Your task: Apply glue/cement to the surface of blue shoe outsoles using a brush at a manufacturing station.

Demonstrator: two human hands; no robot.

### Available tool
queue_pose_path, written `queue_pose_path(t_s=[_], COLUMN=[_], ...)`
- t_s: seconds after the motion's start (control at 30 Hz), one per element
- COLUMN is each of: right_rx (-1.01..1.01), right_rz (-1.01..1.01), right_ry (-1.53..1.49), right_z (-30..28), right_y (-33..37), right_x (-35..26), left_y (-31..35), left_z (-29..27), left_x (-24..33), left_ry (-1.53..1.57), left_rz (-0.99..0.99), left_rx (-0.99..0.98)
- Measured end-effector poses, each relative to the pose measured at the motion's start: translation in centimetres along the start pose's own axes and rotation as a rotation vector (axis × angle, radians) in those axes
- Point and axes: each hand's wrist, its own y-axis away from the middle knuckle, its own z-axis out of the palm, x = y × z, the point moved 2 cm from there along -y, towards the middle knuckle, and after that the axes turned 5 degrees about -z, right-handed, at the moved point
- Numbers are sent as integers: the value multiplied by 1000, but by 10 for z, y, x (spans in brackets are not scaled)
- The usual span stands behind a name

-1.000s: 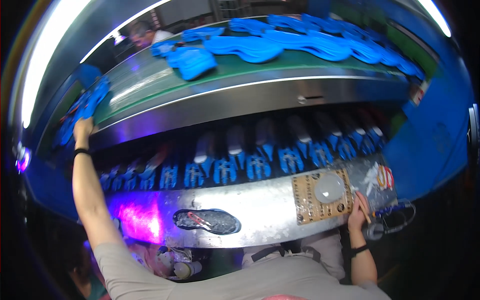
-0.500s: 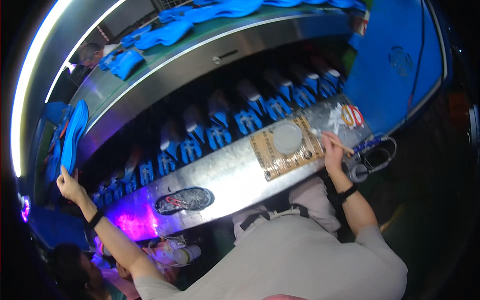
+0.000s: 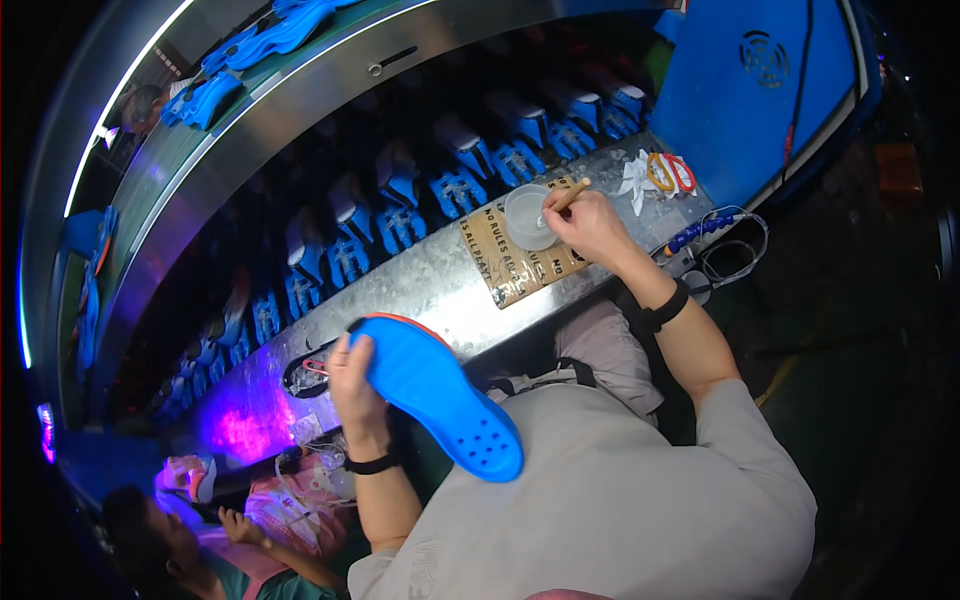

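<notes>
My left hand [image 3: 355, 385] grips a blue shoe sole [image 3: 435, 395] at one end. The sole is tilted across the front of my shirt. It has a red edge along its upper side and several round holes near its lower end. Over the bench, my right hand [image 3: 592, 235] is closed on a wooden-handled brush [image 3: 570, 193]. The brush's lower part is in or over a translucent round bowl [image 3: 522, 205], mostly hidden by my fingers. Under the bowl lies a flat piece of printed brown cardboard [image 3: 505, 288].
Behind the metal bench [image 3: 375, 300] runs a row of blue-and-white shoe parts [image 3: 400, 225]. Scissors with red and yellow handles [image 3: 670, 173] lie at the right end beside white scraps. A dark oval tray [image 3: 295, 378] sits left. A co-worker [image 3: 155, 545] is at the lower left.
My left hand has brought the blue sole from the far left conveyor to my chest. My right hand has moved the brush left to the bowl. The whole view has shifted slightly.
</notes>
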Motion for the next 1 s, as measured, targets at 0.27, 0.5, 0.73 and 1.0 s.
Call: queue_pose_path(t_s=[0.27,0.5,0.73,1.0], right_rx=[163,-34,-70,-121], right_rz=[66,61,-107,-236], right_ry=[-224,-646,-657,-466], right_z=[2,25,45,48], right_y=[8,40,40,42], right_x=[7,-35,-75,-81], left_y=[58,47,41,40], left_z=[47,30,34,33], left_x=[-58,-83,-73,-64], left_ry=[494,430,370,386], left_rz=[-435,-349,-372,-346], left_rx=[-749,-384,-435,-414])
